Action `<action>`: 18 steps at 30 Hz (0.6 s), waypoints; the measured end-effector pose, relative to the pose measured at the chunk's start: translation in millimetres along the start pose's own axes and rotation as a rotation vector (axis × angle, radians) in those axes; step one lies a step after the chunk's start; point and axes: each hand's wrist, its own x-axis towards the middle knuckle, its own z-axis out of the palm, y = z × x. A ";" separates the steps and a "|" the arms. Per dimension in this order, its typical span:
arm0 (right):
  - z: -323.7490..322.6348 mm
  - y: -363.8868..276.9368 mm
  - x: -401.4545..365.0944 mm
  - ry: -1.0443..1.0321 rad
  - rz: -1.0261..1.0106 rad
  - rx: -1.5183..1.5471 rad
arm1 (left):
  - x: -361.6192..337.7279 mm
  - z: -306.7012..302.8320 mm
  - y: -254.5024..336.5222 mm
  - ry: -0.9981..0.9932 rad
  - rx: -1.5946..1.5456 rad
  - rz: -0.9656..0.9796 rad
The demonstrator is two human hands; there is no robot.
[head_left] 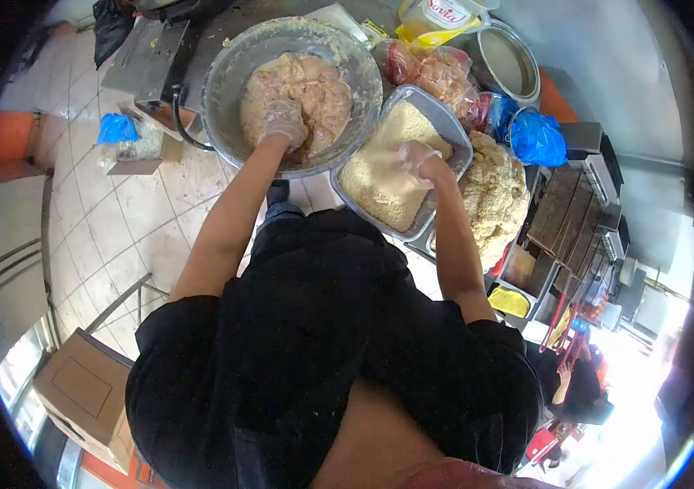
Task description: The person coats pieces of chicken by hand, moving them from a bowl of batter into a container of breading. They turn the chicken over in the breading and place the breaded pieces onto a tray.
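My left hand (283, 124), in a clear plastic glove, is down in a large metal bowl (211, 98) at the top centre. Around it lies pale, wet battered meat (314, 85), and its fingers are hidden among the pieces. To the right stands a grey plastic tub (455, 130) of fine yellowish breadcrumbs (375, 175). Over the crumbs is my right hand (419, 161), also gloved, its fingers pointing left and smeared by motion. A blurred streak of crumbs shows beside it. Close to the tub's right side is a heap of crumb-coated pieces (494, 191).
Bagged meat (442, 77), a yellow-labelled container (442, 18), a metal pot (508, 61) and a blue bag (537, 137) crowd behind the tub. A cardboard box (86, 387) stands lower left on the tiled floor (110, 216). Another person (579, 387) is at far lower right.
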 end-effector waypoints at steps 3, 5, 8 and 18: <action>-15.0 -22.4 -23.7 0.010 -0.031 -0.269 | 0.8 -0.8 2.5 -0.035 0.024 0.000; -22.2 -13.8 -21.3 0.092 0.003 -0.329 | -0.8 -12.3 4.0 -0.041 0.002 -0.015; -29.4 -29.2 -21.1 0.251 0.162 -0.443 | -2.7 -19.7 8.4 -0.110 -0.002 -0.010; 37.2 -73.8 7.0 0.628 0.494 -0.674 | 5.9 -21.4 2.2 -0.161 -0.031 -0.044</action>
